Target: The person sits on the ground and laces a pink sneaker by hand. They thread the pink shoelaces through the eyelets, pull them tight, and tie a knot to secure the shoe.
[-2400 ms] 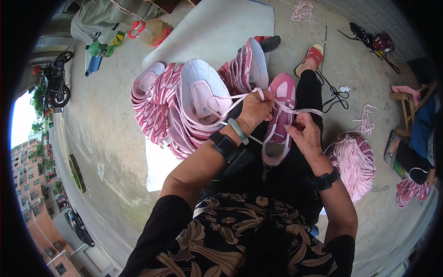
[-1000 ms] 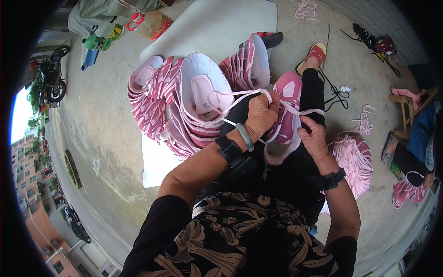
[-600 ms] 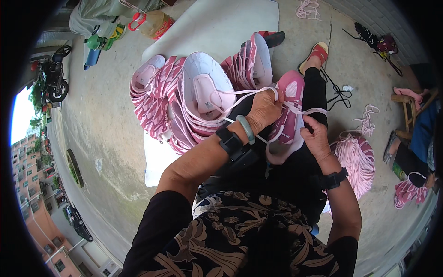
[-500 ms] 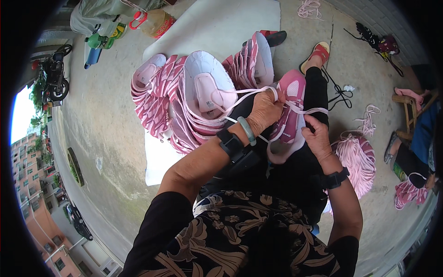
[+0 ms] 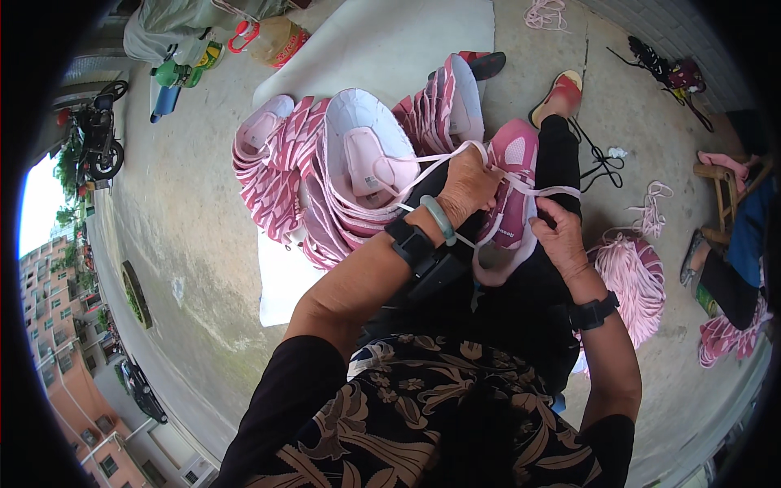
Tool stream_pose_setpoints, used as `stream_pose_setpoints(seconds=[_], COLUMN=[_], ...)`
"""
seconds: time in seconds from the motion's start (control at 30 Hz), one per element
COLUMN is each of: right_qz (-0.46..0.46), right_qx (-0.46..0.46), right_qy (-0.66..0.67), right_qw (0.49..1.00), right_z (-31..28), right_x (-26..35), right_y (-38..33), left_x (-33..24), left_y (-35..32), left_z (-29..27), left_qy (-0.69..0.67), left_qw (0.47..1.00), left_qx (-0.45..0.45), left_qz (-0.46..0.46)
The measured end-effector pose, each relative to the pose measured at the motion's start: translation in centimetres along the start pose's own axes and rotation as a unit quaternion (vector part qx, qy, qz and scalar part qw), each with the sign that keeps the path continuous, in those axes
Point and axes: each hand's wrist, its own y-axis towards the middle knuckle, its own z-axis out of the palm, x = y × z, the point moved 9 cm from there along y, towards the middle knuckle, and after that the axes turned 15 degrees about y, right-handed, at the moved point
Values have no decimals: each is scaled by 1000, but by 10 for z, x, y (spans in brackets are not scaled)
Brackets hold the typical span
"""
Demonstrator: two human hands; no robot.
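Note:
A pink shoe upper (image 5: 511, 187) lies on my lap over black trousers. My left hand (image 5: 468, 183) is closed on its left side and grips a pale pink lace (image 5: 431, 167) that runs off toward the stacked pieces. My right hand (image 5: 560, 238) pinches the other end of the lace (image 5: 553, 193) at the upper's right edge. Both wrists wear black bands; the left also has a pale green bangle.
A fanned pile of pink and white shoe uppers (image 5: 342, 175) rests on a white sheet (image 5: 382, 49) to my front left. A bundle of pink laces (image 5: 639, 281) lies at my right. Another person's legs (image 5: 728, 276) and a stool are far right. Bottles (image 5: 272, 41) sit behind.
My hands stay on the pink upper. The lace has been drawn tighter across it, and my right hand has shifted a little down its right edge.

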Motion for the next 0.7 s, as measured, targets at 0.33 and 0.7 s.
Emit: stream_pose_setpoints(seconds=[0.33,0.7], right_qz=[-188,-318], right_qx=[-30,-32], right_qy=[-150,-263], right_qw=[970,911], right_z=[31,43], right_x=[59,66], right_y=[16,9], left_x=[-43,-32], left_y=[-57,-43], left_z=[3,17], left_qy=[351,467], left_qw=[865,849], left_qx=[-147,-117], left_qz=[326,216])
